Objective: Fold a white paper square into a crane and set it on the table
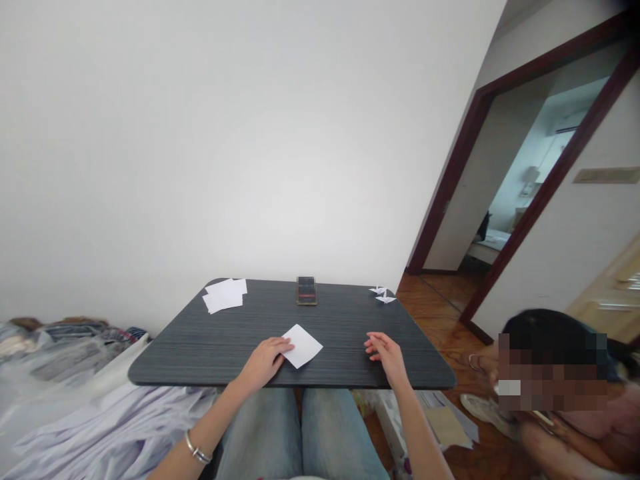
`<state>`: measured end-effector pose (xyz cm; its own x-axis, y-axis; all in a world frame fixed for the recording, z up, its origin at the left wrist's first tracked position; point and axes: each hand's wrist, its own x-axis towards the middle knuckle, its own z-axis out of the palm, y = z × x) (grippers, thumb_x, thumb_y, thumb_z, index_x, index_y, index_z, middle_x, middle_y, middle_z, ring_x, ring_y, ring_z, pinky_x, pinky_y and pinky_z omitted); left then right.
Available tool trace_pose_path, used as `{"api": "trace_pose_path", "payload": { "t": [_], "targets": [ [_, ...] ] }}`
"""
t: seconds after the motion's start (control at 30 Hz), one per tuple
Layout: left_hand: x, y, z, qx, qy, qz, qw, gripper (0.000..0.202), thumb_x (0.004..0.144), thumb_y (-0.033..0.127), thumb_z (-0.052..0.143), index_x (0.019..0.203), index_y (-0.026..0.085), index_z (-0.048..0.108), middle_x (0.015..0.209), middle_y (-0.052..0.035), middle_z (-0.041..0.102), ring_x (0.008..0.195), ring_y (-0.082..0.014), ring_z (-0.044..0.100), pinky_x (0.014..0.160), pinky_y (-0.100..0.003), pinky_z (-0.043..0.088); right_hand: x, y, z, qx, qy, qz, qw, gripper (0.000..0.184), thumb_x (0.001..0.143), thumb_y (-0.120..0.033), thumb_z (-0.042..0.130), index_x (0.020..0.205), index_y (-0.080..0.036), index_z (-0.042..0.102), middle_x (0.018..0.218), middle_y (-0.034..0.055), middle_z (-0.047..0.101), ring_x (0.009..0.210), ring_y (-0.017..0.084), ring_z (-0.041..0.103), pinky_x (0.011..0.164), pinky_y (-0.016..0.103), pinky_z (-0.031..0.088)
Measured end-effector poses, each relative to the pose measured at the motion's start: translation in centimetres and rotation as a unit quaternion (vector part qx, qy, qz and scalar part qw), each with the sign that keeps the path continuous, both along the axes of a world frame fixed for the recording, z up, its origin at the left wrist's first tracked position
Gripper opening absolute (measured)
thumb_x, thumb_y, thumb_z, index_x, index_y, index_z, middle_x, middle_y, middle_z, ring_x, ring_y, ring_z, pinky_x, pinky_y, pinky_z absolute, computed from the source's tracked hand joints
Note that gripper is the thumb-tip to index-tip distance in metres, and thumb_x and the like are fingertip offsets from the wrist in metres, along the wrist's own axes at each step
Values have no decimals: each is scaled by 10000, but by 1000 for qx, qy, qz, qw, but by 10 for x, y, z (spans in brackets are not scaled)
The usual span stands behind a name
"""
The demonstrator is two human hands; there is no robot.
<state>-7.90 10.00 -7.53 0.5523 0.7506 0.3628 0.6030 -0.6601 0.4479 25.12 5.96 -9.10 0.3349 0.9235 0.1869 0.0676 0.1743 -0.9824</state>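
A square sheet of white paper [303,345] lies near the front edge of a dark grey table [210,347]. My left hand [264,361] rests flat on the table with its fingertips on the sheet's left corner, fingers stretched out. My right hand [386,354] rests on the table to the right of the sheet, apart from it, fingers loosely spread and holding nothing. A silver bracelet is on my left wrist.
A stack of white sheets [225,295] lies at the table's far left. A small dark box [307,291] stands at the far middle. Two folded paper cranes [383,295] sit at the far right. Another person [555,380] is low on the right. Cloth is piled on the left.
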Motion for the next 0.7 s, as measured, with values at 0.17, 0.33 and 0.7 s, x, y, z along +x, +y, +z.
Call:
{"api": "trace_pose_path", "payload": {
  "t": [0.17,0.33,0.7],
  "targets": [
    [16,-7,2,-34,-45,-2,998,264,814,231,438,999,270,622,1037,-20,639,947,-180,558,850,-333,419,-9,-12,2,-28,28,47,998,370,674,-458,598,886,-155,575,681,41,626,560,153,590,404,217,465],
    [18,-6,-1,-62,-73,21,995,267,820,286,425,986,261,632,1040,-18,642,956,-181,569,869,-316,411,-27,-19,5,-41,5,106,993,366,695,-450,573,923,-165,546,687,34,636,546,136,584,414,200,440],
    [18,-5,8,-109,-125,5,986,303,826,321,402,1019,255,627,1050,-2,647,984,-192,571,897,-321,404,-80,-14,15,-17,14,241,970,616,701,-285,589,1260,-276,333,841,27,631,682,151,615,464,206,478]
  ]
}}
